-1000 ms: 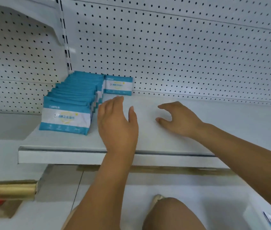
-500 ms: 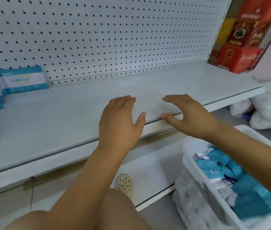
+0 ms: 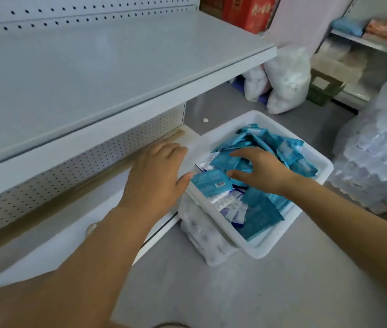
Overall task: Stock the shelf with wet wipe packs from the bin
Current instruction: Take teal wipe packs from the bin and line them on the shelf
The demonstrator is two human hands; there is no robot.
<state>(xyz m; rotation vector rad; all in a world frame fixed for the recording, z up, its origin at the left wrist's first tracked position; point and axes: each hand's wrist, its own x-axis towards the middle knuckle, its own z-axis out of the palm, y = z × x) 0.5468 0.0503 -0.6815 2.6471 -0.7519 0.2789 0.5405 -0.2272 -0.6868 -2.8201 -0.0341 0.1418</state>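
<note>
Wet wipe packs (image 3: 282,147) are lying heaped in the bin (image 3: 258,252) beneath the right hand (image 3: 261,171), now reaching in, fingers apart and empty. The left hand (image 3: 157,176), likewise spread, is trailing beside, both having left the shelf (image 3: 93,67) for another pickup.

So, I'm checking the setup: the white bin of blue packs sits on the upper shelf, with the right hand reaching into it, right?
No. The head view shows the white bin down at floor level beside the shelf, not on it. The right hand does reach into it, over the blue packs.
</note>
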